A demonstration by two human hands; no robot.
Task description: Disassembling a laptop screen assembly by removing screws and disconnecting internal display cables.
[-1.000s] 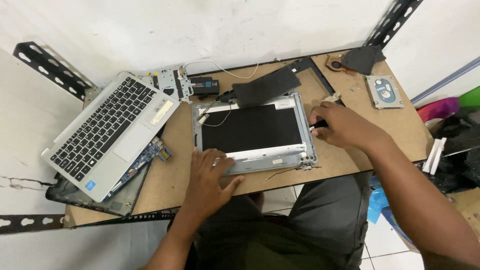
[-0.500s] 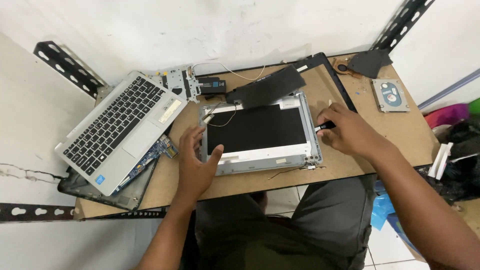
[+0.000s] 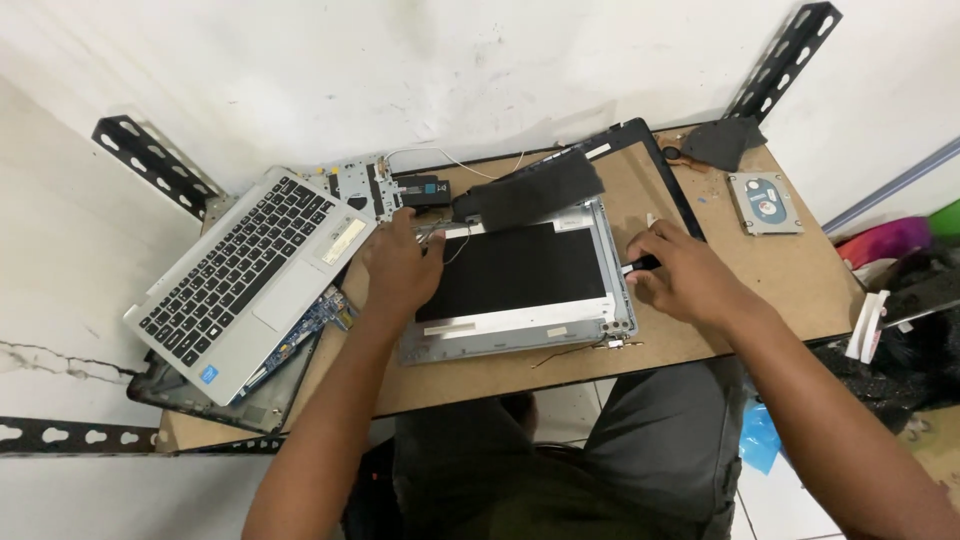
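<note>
- A screen panel [image 3: 520, 285] in a silver lid is seen lying flat on the table [image 3: 780, 270], near its front edge.
- The left hand [image 3: 400, 268] is laid on the panel's far left corner, palm down, fingers spread and slightly bent; nothing is gripped, and the corner beneath is hidden.
- The right hand [image 3: 685, 275] is placed at the panel's right edge, fingers curled around a small black tool [image 3: 640, 265]; only the tool's tip is shown, so its kind cannot be told.
- A black strip [image 3: 530, 195] is laid across the panel's far edge, covering it.
- A keyboard deck [image 3: 245, 275] is tilted at the left over a board [image 3: 300, 335] and a dark cover, both mostly hidden.
- A drive [image 3: 763, 202] is seen far right, well apart from the hands.
- A black bezel [image 3: 665, 170] is partly hidden behind the panel.
</note>
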